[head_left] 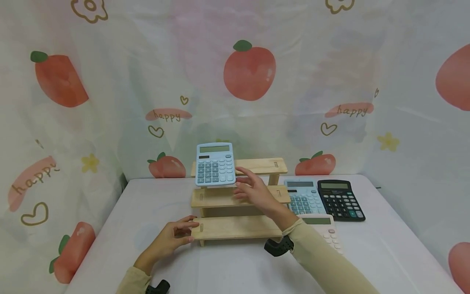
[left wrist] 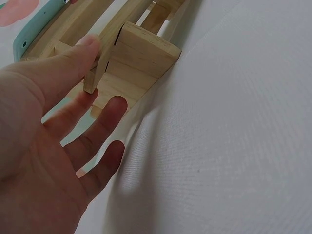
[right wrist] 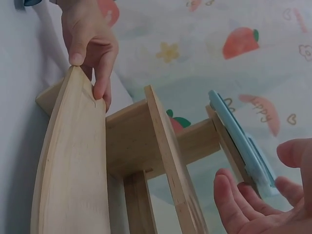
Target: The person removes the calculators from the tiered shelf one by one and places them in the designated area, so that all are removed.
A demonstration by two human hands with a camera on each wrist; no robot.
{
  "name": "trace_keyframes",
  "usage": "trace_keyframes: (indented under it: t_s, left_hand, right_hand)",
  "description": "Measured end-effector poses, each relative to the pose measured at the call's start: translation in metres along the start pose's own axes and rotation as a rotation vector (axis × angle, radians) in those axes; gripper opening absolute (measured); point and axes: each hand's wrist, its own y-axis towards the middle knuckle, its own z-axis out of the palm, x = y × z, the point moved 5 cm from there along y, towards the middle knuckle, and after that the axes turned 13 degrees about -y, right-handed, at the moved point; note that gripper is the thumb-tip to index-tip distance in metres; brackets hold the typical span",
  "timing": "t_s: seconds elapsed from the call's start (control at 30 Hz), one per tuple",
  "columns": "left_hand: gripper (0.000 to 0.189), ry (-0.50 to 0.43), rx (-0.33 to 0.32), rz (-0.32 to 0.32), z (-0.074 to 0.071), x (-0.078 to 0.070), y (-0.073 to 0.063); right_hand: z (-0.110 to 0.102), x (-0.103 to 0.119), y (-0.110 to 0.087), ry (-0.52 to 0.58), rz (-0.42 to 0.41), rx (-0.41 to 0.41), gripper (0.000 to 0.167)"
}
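Taking in a pale cloth backdrop (head_left: 205, 73) first, filling the upper part of the head view and carrying printed red fruit, yellow flowers and the word "happy". Coming next to a white worktop (head_left: 374, 261) spreading across the lower part of the frame, then to a three-tier wooden stand (head_left: 224, 199) rising in steps at the centre. Following a beige right sleeve (head_left: 327, 261) in from the lower right, and a matching left sleeve (head_left: 133, 282) at the bottom, left of centre. Holding out the right hand (head_left: 258, 195) near the centre, with fingers loosely parted and gripping nothing, right beside the lower right edge of a light blue calculator (head_left: 215, 164); being unable to tell of any contact there. Pinching the left end of the bottom shelf (head_left: 235, 228) between thumb and fingers with the left hand (head_left: 169, 240), lower left of centre. Finding the light blue calculator face-out at the left end of the top shelf (head_left: 260, 165), just left of centre, and showing edge-on at the right of the right wrist view. Noting a black calculator (head_left: 342, 201) beside a second blue calculator (head_left: 304, 198) on the worktop, right of the stand, and a white calculator (head_left: 331, 233) below, partly hiding behind the right sleeve. Spotting, smallest, a black right wrist device (head_left: 280, 246) and a black left wrist device (head_left: 158, 287) near the cuffs.
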Motion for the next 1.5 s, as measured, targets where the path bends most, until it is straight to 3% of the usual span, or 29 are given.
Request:
trace_keyframes:
  t_s: [0.23,0.6,1.03,1.5]
  left_hand:
    - [0.043,-0.016,-0.001,-0.011,0.001,0.000,0.000]
    - [0.042,0.001,0.003,0.016,0.000,-0.003,-0.001]
    - [0.041,-0.016,0.000,0.041,0.000,0.002,0.001]
    - [0.040,-0.012,0.014,0.028,-0.002,0.004,0.002]
  right_hand:
    - [0.006,0.006,0.008,0.002,0.033,-0.028,0.056]
    - [0.012,0.006,0.015,0.103,0.082,-0.113,0.055]
    - [0.013,0.003,0.012,0.233,0.139,-0.166,0.056]
    - [0.011,0.001,0.005,0.311,0.178,-0.131,0.057]
